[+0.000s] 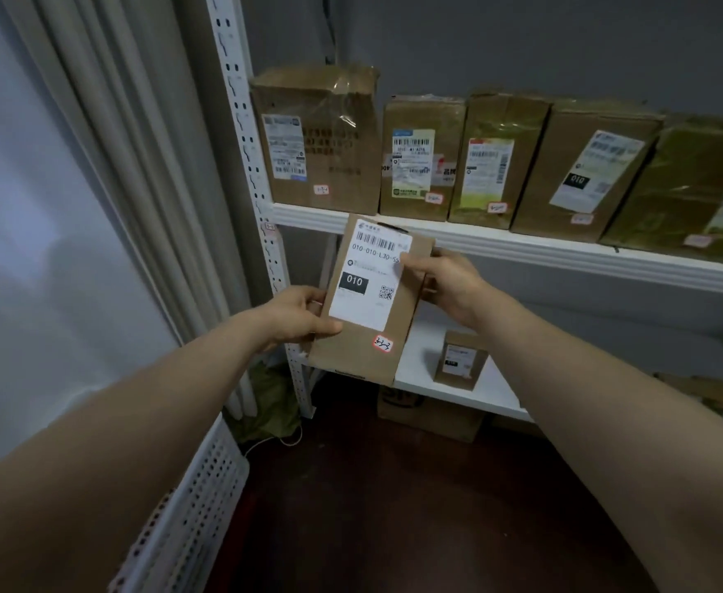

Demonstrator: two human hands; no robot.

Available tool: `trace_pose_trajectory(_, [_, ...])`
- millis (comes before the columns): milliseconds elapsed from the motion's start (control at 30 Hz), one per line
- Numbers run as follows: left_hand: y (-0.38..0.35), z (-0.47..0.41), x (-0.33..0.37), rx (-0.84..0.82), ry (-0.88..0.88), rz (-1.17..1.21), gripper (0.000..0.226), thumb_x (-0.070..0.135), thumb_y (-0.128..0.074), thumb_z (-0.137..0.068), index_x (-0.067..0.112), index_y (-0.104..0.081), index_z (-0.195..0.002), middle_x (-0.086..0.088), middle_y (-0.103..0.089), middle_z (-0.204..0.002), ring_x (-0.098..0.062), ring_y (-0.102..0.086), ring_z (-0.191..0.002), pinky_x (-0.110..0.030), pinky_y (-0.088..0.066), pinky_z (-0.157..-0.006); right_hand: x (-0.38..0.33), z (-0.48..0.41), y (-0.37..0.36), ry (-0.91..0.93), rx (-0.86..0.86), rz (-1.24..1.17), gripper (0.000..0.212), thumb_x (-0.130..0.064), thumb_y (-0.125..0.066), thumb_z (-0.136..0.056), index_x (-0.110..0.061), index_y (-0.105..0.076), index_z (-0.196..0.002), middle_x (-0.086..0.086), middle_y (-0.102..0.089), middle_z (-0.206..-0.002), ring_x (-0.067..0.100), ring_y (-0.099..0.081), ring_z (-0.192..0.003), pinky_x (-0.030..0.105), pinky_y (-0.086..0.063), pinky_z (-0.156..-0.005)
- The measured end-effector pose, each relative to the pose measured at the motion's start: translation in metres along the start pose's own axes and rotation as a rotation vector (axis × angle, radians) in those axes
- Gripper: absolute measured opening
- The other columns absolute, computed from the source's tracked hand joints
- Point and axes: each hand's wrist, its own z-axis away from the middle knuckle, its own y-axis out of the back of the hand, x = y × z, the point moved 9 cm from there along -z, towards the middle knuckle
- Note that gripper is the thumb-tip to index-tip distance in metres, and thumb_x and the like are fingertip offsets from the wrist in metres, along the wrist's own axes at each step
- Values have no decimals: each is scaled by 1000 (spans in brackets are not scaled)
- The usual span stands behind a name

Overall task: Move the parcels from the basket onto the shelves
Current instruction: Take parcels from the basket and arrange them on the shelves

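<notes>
I hold a flat brown cardboard parcel (368, 331) with a white shipping label marked 010 and a small red-edged sticker. It is upright in front of the white shelf unit, level with the gap between the upper shelf (522, 246) and the lower shelf (458, 391). My left hand (300, 314) grips its lower left edge, thumb on the front. My right hand (441, 280) grips its upper right edge. The white perforated basket (197, 502) shows only as a rim at the lower left; its contents are hidden.
Several brown parcels (419, 160) stand in a row on the upper shelf. One small box (460, 357) sits on the lower shelf, another box (428, 415) lies below it. A curtain (107, 164) hangs left of the shelf post (257, 173). The floor is dark.
</notes>
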Motion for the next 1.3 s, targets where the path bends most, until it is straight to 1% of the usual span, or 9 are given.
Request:
trace_pose_trajectory(67, [-3, -3, -2, -30, -10, -48, 43, 0, -69, -82, 10, -51, -120, 0, -66, -95, -14, -63, -89, -26, -52, -70, -7, -1, 12, 26, 77, -9, 72, -16, -78, -76, -18, -44, -139, 1, -60, -121, 23, -58, -112, 45, -45, -101])
trace_pose_trajectory(167, [-3, -6, -5, -58, -22, -100, 44, -2, -71, -80, 9, -52, -119, 1, -65, -97, -14, -62, -90, -21, -51, -63, -10, 0, 19, 18, 60, 3, 87, -2, -78, -73, -26, -36, -144, 6, -59, -118, 19, -60, -100, 40, -51, -82])
trace_pose_trajectory(267, [-4, -9, -10, -101, -27, -150, 44, -8, -69, -79, 11, -53, -116, 4, -64, -93, -5, -60, -81, -13, -50, -56, -1, 0, 17, -52, -31, 174, 76, 4, -79, -68, -17, -52, -135, 6, -56, -122, 28, -62, -106, 39, -55, -84])
trace_pose_trajectory(367, [-5, -17, -18, -132, -41, -148, 48, -11, -68, -78, 5, -54, -121, -1, -65, -103, -3, -60, -85, -7, -50, -63, 13, 0, 12, -105, -83, 254, 57, 4, -77, -71, -7, -58, -123, 7, -67, -106, 25, -66, -97, 36, -57, -82])
trace_pose_trajectory(567, [-8, -45, -10, -106, -105, -161, 66, 8, -72, -81, 9, -44, -141, -2, -56, -133, -12, -52, -117, -22, -42, -89, 22, -11, 7, -64, -73, 271, 32, 6, -74, -74, -17, -61, -93, 3, -67, -91, 19, -66, -85, 33, -56, -81])
trace_pose_trajectory(767, [-22, -77, 7, -62, -185, -154, 57, 5, -68, -84, 7, -48, -137, -7, -58, -132, -18, -53, -121, -28, -43, -98, 31, -28, 25, -83, -2, 302, 35, 1, -77, -73, -15, -60, -99, 3, -68, -94, 21, -66, -91, 37, -56, -86])
trace_pose_trajectory(900, [-39, -101, 18, -59, -216, -166, 70, 1, -70, -81, 11, -40, -144, -4, -55, -135, -17, -52, -124, -26, -42, -98, 37, -39, 43, -69, 56, 331, 45, 1, -79, -72, -9, -59, -110, 5, -67, -101, 21, -65, -96, 34, -55, -87])
trace_pose_trajectory(1000, [-51, -121, 26, -25, -245, -202, 84, 2, -73, -78, 17, -31, -149, -5, -53, -137, -20, -51, -126, -36, -43, -104, 46, -54, 56, -66, 76, 377, 45, 1, -80, -70, -12, -58, -108, 5, -65, -101, 20, -63, -97, 33, -54, -89])
trace_pose_trajectory(1300, [-77, -194, 34, 131, -376, -539, 96, 17, -78, -75, 35, -21, -150, -3, -41, -143, -22, -44, -127, -41, -41, -105, 82, -137, 79, -36, -7, 542, 54, -5, -82, -70, -12, -55, -117, 1, -60, -100, 19, -58, -99, 33, -50, -94])
